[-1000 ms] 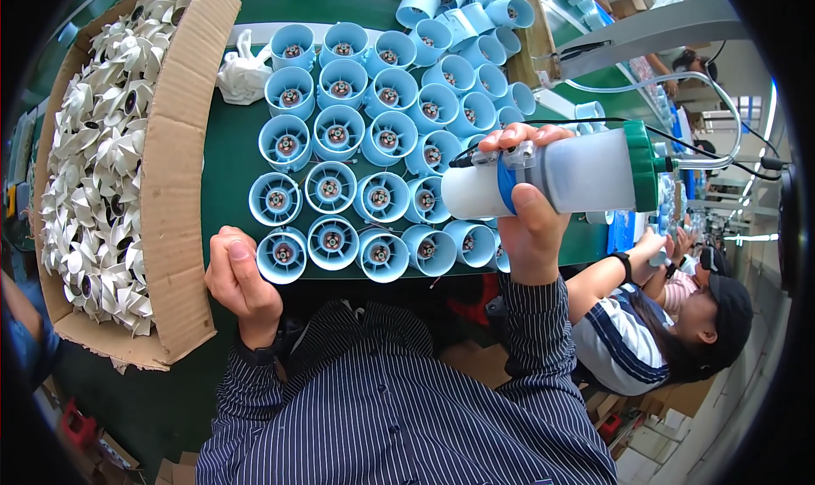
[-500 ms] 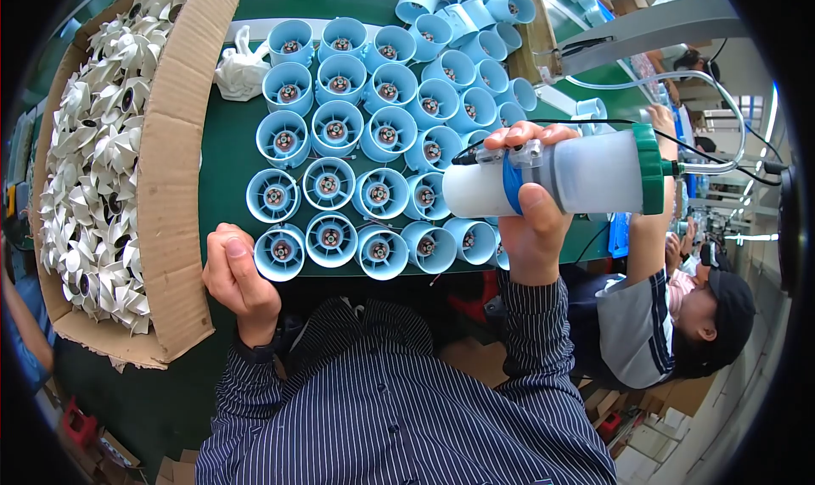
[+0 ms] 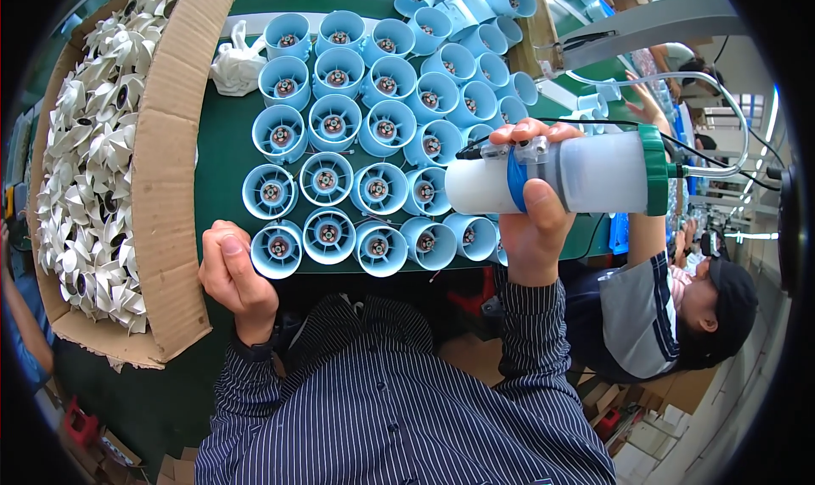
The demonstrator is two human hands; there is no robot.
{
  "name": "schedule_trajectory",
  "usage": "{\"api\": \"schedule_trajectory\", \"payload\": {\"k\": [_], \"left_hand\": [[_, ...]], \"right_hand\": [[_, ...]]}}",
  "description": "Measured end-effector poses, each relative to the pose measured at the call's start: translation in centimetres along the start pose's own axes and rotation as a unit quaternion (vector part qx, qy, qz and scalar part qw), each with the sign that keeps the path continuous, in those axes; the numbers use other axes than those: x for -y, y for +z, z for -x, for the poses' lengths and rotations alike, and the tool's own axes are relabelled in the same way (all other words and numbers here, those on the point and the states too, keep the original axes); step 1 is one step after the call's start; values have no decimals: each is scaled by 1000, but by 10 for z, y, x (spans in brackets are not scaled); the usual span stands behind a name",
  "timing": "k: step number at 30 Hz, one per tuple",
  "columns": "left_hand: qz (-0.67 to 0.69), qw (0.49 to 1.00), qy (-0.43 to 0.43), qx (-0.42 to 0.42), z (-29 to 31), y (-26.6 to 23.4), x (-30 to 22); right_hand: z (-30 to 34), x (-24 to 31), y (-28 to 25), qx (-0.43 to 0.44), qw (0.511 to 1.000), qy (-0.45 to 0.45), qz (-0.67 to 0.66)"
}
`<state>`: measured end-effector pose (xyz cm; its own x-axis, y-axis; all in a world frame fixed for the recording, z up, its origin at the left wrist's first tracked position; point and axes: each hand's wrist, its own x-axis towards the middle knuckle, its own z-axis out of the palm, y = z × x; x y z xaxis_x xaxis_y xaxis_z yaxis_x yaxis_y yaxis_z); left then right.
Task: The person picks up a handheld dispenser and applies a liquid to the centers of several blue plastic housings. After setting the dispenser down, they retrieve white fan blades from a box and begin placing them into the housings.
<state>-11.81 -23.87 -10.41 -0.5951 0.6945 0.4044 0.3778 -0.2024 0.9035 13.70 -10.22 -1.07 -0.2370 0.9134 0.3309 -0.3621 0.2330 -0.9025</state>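
Observation:
My right hand (image 3: 538,222) is wrapped round a translucent white canister (image 3: 598,175) with a green cap and a blue band, holding it level above the right part of the rows. A metal tube and a black cable lead from its capped end. Clear fittings sit on its side under my fingertips. My left hand (image 3: 238,273) is closed, thumb against curled fingers, beside the nearest left blue fan housing (image 3: 277,249); anything within it is hidden. Several such round housings stand in rows on the green table (image 3: 222,158), open side up, each with a small motor hub and spokes inside.
Left of the rows stands a cardboard box (image 3: 174,179) full of white fan blades (image 3: 93,179). A crumpled white bag (image 3: 238,67) lies behind. More housings pile up at the back beside a wooden board (image 3: 536,31). At right, a co-worker in a black cap (image 3: 732,302) reaches over the table.
Both hands stay nearly in place; the canister has shifted very slightly to the right. The co-worker's raised hand has moved to the left and up.

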Motion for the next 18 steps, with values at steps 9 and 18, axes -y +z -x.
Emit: {"api": "schedule_trajectory", "payload": {"k": [9,18], "left_hand": [[2,1000,-3,-3,0,1,-1],[3,1000,-6,-3,-1,2,-2]], "right_hand": [[0,-2,1,-4,1000,5,-12],[-1,-2,0,-5,1000,-6,-20]]}}
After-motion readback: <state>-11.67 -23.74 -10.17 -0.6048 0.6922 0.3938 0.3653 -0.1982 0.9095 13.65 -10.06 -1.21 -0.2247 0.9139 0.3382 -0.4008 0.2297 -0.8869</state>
